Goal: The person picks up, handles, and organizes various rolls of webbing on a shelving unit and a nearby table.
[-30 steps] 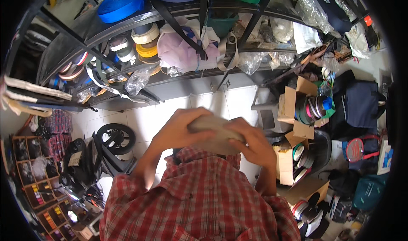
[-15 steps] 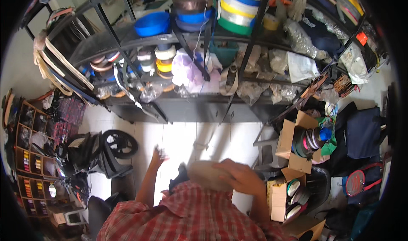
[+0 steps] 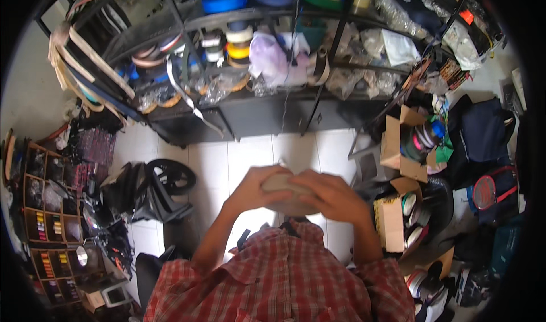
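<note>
A round, flat grey-beige roll (image 3: 287, 201), looking like wound strap, is held up in front of my chest. My left hand (image 3: 256, 189) grips its left side, with the thumb and fingers closed on it. On the opposite side my right hand (image 3: 334, 197) is also closed round the roll, its fingers across the top face. The two hands nearly meet at the far edge. My fingers cover much of the roll, and slight blur hides its finer detail.
Ahead stands a black shelf unit (image 3: 250, 117) with strap rolls and plastic bags. To the left are a motorbike's front wheel (image 3: 170, 177) and a wooden rack (image 3: 37, 200) of thread spools. On the right, cardboard boxes (image 3: 389, 222) hold more rolls beside a grey chair (image 3: 364, 160).
My left hand has come up from low on the left and taken hold of the roll. The right hand keeps its grip, and the roll sits higher in view.
</note>
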`<state>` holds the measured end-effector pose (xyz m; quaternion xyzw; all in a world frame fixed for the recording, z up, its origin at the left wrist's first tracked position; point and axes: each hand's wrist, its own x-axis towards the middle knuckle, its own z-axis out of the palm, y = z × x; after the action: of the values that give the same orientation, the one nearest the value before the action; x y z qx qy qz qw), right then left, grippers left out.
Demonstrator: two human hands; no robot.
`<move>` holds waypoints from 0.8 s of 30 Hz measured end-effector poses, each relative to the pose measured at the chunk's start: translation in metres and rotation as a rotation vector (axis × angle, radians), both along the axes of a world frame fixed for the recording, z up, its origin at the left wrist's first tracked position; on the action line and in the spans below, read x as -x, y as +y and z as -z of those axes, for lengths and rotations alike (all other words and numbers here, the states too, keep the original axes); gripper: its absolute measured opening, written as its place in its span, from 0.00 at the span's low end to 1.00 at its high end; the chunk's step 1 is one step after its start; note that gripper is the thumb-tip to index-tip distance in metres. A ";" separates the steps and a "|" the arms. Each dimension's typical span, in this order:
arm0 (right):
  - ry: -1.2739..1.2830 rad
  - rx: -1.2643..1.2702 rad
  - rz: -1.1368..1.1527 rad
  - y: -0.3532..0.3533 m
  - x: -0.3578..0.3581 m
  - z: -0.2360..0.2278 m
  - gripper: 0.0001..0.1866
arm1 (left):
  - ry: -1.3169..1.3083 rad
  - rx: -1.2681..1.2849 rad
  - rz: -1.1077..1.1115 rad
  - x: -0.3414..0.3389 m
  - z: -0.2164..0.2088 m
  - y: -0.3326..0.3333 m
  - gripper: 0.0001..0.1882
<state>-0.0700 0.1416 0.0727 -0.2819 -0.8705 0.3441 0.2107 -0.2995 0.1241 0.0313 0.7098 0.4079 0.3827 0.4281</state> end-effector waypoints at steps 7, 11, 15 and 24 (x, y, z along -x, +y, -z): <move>0.071 -0.233 0.269 -0.037 0.052 -0.013 0.17 | -0.122 -0.023 -0.420 0.048 -0.031 -0.070 0.12; 0.027 -0.370 0.237 -0.036 0.060 -0.007 0.17 | -0.200 -0.059 -0.427 0.078 -0.038 -0.091 0.11; 0.076 -0.504 0.112 -0.031 0.080 0.002 0.17 | -0.358 -0.089 -0.535 0.089 -0.020 -0.095 0.11; 0.604 0.128 0.519 -0.083 0.136 0.040 0.18 | -0.971 -0.170 -0.998 0.070 0.000 -0.115 0.17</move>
<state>-0.2063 0.0591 0.0326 -0.3912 -0.6462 0.4002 0.5189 -0.3690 0.0095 0.0313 0.2175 0.4164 0.8378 0.2781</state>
